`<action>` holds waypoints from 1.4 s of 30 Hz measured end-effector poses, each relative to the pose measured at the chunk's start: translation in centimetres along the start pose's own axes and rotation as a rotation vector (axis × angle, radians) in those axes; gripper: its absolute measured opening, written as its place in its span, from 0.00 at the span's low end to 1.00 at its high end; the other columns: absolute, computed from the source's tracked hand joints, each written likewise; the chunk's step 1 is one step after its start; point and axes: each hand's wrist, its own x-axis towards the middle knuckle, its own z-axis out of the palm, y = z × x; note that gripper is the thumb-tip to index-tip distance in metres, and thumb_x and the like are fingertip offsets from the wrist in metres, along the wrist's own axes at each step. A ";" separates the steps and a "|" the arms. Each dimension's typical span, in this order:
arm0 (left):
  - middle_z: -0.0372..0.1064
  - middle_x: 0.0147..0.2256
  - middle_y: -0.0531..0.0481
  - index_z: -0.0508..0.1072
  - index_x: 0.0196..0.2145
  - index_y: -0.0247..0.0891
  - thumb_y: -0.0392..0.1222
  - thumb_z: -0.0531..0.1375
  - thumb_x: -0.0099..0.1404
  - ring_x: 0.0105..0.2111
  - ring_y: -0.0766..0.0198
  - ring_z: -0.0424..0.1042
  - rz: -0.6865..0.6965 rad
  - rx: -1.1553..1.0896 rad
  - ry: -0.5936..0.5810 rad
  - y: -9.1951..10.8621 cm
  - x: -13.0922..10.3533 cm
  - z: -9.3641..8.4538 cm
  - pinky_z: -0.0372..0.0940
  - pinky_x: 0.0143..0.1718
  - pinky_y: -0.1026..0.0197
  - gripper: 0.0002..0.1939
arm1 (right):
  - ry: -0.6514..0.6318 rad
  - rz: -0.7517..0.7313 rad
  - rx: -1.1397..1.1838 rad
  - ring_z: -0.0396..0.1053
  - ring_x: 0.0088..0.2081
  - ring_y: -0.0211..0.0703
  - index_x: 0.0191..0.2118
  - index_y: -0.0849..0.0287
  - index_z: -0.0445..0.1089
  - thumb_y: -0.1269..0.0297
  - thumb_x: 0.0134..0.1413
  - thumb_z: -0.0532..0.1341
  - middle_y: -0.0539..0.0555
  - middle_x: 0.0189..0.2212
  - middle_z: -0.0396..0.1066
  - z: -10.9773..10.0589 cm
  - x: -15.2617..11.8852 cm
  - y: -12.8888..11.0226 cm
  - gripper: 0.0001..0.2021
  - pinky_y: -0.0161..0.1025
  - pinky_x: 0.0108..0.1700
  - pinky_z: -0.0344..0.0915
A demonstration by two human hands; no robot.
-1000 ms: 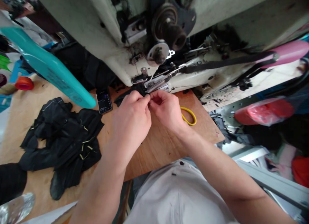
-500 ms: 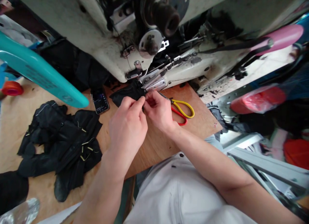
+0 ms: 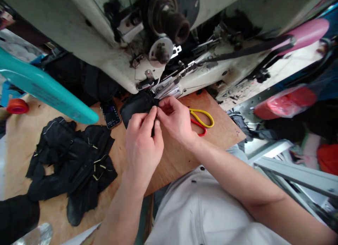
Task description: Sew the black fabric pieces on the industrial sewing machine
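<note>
A piece of black fabric (image 3: pixel 137 104) lies under the presser foot area of the sewing machine (image 3: pixel 116 65). Its near edge runs to my fingers. My left hand (image 3: pixel 144 139) pinches that edge between thumb and fingers. Close beside it, my right hand (image 3: pixel 175 118) has its thumb and fingertips closed on the same fabric, just in front of the metal folder guide (image 3: pixel 169 89). What lies right between the right fingertips is mostly hidden. Scissors with one yellow and one red handle (image 3: pixel 202 118) rest on the table behind my right hand, their blades covered by it.
Left on the wooden table (image 3: pixel 171 167) lies a heap of black fabric pieces (image 3: pixel 71 160). A phone (image 3: pixel 111 115) sits beside the machine, under a teal plastic arm (image 3: pixel 50 88). A red tape roll (image 3: pixel 17 106) is at far left, a clear plastic item (image 3: pixel 37 235) at bottom left.
The view has shifted slightly. My hands stay at the fabric edge; my left hand has turned a little and its thumb now shows against the fabric. More of the black fabric spreads out before the machine.
</note>
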 end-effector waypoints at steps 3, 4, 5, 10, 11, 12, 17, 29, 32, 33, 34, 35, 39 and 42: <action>0.71 0.41 0.45 0.75 0.53 0.35 0.38 0.55 0.72 0.43 0.59 0.73 0.015 -0.024 0.041 -0.5 0.4 -0.4 0.69 0.45 0.58 0.16 | -0.012 -0.040 -0.051 0.64 0.29 0.37 0.33 0.56 0.64 0.64 0.56 0.63 0.48 0.28 0.68 0.6 -0.9 0.7 0.06 0.35 0.32 0.61; 0.71 0.41 0.45 0.75 0.53 0.35 0.38 0.55 0.72 0.43 0.58 0.73 0.032 -0.008 0.015 -0.6 0.7 -0.7 0.69 0.45 0.57 0.15 | -0.019 -0.053 -0.057 0.64 0.29 0.37 0.33 0.56 0.64 0.64 0.57 0.62 0.48 0.28 0.68 0.6 -1.0 0.9 0.05 0.35 0.32 0.61; 0.71 0.40 0.45 0.76 0.53 0.36 0.38 0.55 0.72 0.43 0.58 0.73 0.056 0.015 -0.019 -0.7 1.0 -0.9 0.69 0.44 0.57 0.15 | -0.026 -0.068 -0.055 0.64 0.29 0.37 0.33 0.56 0.64 0.65 0.57 0.61 0.48 0.28 0.68 0.5 -1.0 1.1 0.04 0.35 0.33 0.61; 0.71 0.40 0.45 0.75 0.53 0.37 0.36 0.55 0.71 0.42 0.55 0.71 0.153 0.148 -0.186 -0.6 2.2 -0.9 0.69 0.43 0.55 0.16 | -0.110 -0.078 -0.048 0.63 0.27 0.35 0.31 0.58 0.67 0.70 0.54 0.60 0.46 0.25 0.68 -1.2 0.1 0.4 0.02 0.34 0.31 0.59; 0.71 0.40 0.45 0.75 0.54 0.37 0.35 0.55 0.70 0.42 0.55 0.71 0.149 0.162 -0.197 -0.6 2.4 -0.7 0.68 0.43 0.55 0.16 | -0.128 -0.060 -0.056 0.64 0.27 0.35 0.31 0.58 0.68 0.70 0.53 0.60 0.46 0.25 0.69 -1.5 0.5 0.1 0.02 0.34 0.31 0.59; 0.70 0.40 0.45 0.75 0.54 0.36 0.35 0.55 0.70 0.42 0.55 0.71 0.139 0.172 -0.197 -0.5 2.5 -0.5 0.68 0.43 0.55 0.17 | -0.143 -0.038 -0.065 0.64 0.26 0.35 0.30 0.59 0.69 0.71 0.52 0.60 0.47 0.24 0.69 -1.8 1.0 -0.2 0.02 0.34 0.30 0.59; 0.70 0.44 0.41 0.71 0.59 0.32 0.35 0.56 0.69 0.44 0.51 0.70 0.081 0.192 -0.133 -0.2 2.3 0.0 0.68 0.46 0.50 0.21 | -0.138 0.045 -0.012 0.65 0.25 0.36 0.29 0.59 0.71 0.66 0.53 0.62 0.49 0.24 0.71 -1.6 1.9 -0.9 0.04 0.34 0.28 0.59; 0.75 0.44 0.46 0.75 0.46 0.40 0.42 0.52 0.74 0.46 0.57 0.74 -0.029 -0.041 -0.053 -1.9 3.5 -1.7 0.68 0.48 0.57 0.13 | -0.022 -0.110 -0.139 0.66 0.33 0.40 0.35 0.55 0.64 0.71 0.54 0.59 0.51 0.33 0.70 0.4 -1.3 0.9 0.04 0.38 0.36 0.64; 0.75 0.46 0.47 0.74 0.49 0.40 0.41 0.51 0.74 0.48 0.58 0.73 0.023 -0.080 -0.090 -2.1 3.9 -2.2 0.68 0.52 0.56 0.14 | -0.051 -0.091 -0.083 0.68 0.34 0.41 0.35 0.56 0.65 0.69 0.57 0.59 0.51 0.32 0.71 -0.1 -1.3 1.1 0.02 0.38 0.37 0.66; 0.74 0.47 0.47 0.74 0.49 0.40 0.41 0.51 0.74 0.49 0.58 0.73 0.057 -0.086 -0.109 -2.1 3.9 -2.3 0.67 0.53 0.56 0.14 | -0.062 -0.079 -0.062 0.68 0.34 0.41 0.35 0.56 0.66 0.69 0.57 0.59 0.51 0.31 0.71 -0.2 -1.3 1.0 0.01 0.38 0.37 0.66; 0.74 0.47 0.46 0.75 0.50 0.40 0.40 0.51 0.74 0.50 0.58 0.73 0.101 -0.083 -0.131 -2.1 3.9 -2.4 0.67 0.54 0.55 0.14 | -0.072 -0.069 -0.042 0.68 0.33 0.40 0.34 0.56 0.66 0.69 0.56 0.59 0.50 0.31 0.71 -0.3 -1.3 1.0 0.01 0.37 0.37 0.66; 0.74 0.47 0.46 0.75 0.49 0.40 0.40 0.52 0.74 0.49 0.58 0.72 0.150 -0.066 -0.157 -2.0 3.8 -2.4 0.67 0.54 0.54 0.14 | -0.084 -0.062 -0.020 0.68 0.32 0.39 0.34 0.56 0.66 0.69 0.56 0.59 0.50 0.30 0.71 -0.4 -1.3 0.8 0.01 0.36 0.36 0.65; 0.74 0.45 0.44 0.75 0.49 0.36 0.36 0.55 0.71 0.46 0.53 0.72 0.311 0.092 -0.229 -1.7 3.3 -1.9 0.68 0.49 0.51 0.13 | -0.144 -0.018 0.038 0.67 0.29 0.38 0.32 0.58 0.68 0.71 0.52 0.58 0.48 0.27 0.70 -1.2 -0.7 0.0 0.03 0.35 0.32 0.63; 0.74 0.42 0.43 0.75 0.50 0.33 0.34 0.56 0.70 0.42 0.51 0.70 0.347 0.221 -0.196 -1.4 3.0 -0.8 0.68 0.44 0.50 0.13 | -0.202 0.034 0.003 0.68 0.28 0.39 0.30 0.59 0.70 0.73 0.50 0.58 0.49 0.25 0.72 -2.2 0.7 -0.9 0.05 0.34 0.31 0.62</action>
